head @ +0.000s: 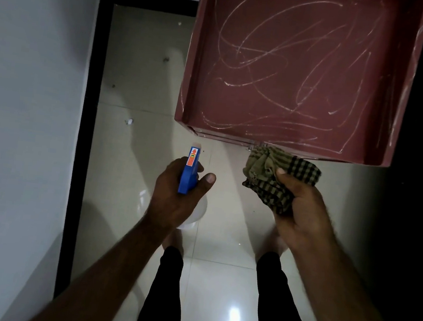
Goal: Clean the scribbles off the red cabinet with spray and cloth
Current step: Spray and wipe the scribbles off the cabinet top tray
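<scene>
The red cabinet point(388, 82) stands ahead of the person and to the right, its flat top seen from above and covered in pale looping scribbles point(269, 61) that run nearly edge to edge. Just below its near edge the cloth point(279, 176), a checked olive-and-dark rag, is bunched in the right hand point(301, 218): the fingers curl round it from beneath, the thumb presses on top, and the crumpled end sticks out toward the cabinet, close to its front lip; whether it touches cannot be told. To the left, apart from the cabinet, the left hand point(172, 198) grips the spray bottle point(189, 171) round its neck with the thumb raised alongside. The blue trigger head has its long axis running away from the person, nozzle forward toward the floor just left of the cabinet's near corner, and the white body shows below the hand. Both forearms reach forward at about the same height. Beneath them lie the glossy cream floor point(218, 280), black trouser legs point(163, 300) and bare feet. A pale wall point(29, 86) with a black band point(91, 94) runs along the left.
</scene>
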A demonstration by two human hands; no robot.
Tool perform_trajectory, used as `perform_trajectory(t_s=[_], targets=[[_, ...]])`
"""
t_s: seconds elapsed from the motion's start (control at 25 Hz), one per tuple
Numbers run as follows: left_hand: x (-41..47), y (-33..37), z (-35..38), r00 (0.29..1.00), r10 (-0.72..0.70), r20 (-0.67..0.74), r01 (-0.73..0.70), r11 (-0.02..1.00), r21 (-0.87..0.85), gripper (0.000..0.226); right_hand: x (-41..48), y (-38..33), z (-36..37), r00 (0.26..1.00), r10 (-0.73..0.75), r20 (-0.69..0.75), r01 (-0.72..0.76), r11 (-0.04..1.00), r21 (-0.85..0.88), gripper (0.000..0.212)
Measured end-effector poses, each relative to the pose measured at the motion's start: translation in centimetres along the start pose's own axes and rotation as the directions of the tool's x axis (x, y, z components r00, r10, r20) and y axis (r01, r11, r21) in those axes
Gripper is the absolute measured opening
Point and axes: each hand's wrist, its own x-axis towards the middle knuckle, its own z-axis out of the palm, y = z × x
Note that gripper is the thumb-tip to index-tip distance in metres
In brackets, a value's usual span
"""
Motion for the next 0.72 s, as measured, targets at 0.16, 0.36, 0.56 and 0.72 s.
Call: perform_trajectory(t_s=[0.16, 0.36, 0.56, 0.72], targets=[[-0.1, 0.6, 1.1, 0.998, 0.04, 0.055, -0.044, 0.997, 0.062, 0.05, 0.0, 0.2, -0.3, 1.0, 0.002, -0.012, -0.002, 1.0, -0.008, 0.039], [-0.2, 1.5, 2.3, 0.992, 0.092, 0.088, -0.099, 0.993, 0.072, 0.05, -0.2, 0.4, -1.4, 0.999, 0.0, -0.04, -0.001, 1.0, -0.019, 0.04], [-0.5, 2.6, 3.5, 0.99, 0.098, 0.101, -0.104, 0.993, 0.05, 0.04, -0.4, 0.6, -2.7, 0.998, -0.01, -0.063, 0.011, 1.0, 0.017, 0.04], [-0.4, 3.0, 4.6, 0.985, 0.137, 0.108, -0.145, 0.987, 0.072, 0.045, -0.6, 0.5, -3.5, 0.996, -0.011, -0.084, 0.014, 0.999, 0.034, 0.04]])
